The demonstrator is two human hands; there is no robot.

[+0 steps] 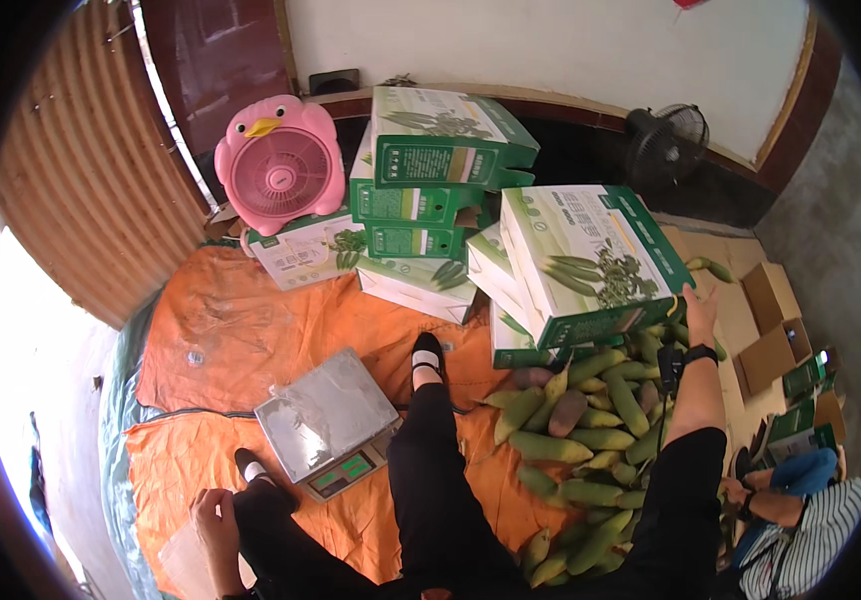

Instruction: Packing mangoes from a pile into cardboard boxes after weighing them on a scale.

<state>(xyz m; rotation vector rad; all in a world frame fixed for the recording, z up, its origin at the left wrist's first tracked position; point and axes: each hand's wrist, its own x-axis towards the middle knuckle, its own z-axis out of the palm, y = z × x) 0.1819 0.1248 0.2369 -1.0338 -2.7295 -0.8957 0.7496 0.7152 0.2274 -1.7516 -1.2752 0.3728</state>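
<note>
My right hand (700, 311) is at the right front corner of the uppermost green and white radish carton (595, 255), its fingers on the edge; whether they grip it is not plain. That carton lies on other cartons behind a heap of green radishes (621, 397), with a few reddish ones among them. My left hand (216, 521) hangs by my left knee, fingers curled, with nothing seen in it. Between my feet, a digital platform scale (333, 416) with a bare metal plate and lit display stands on an orange tarpaulin (197, 337).
A pink bird-shaped fan (280, 165) stands on a carton beside stacked cartons (438, 161). A black fan (667, 142) is by the wall. Open brown cartons (768, 330) lie at right, near a seated person in a striped top (813, 532). A cable crosses the tarpaulin.
</note>
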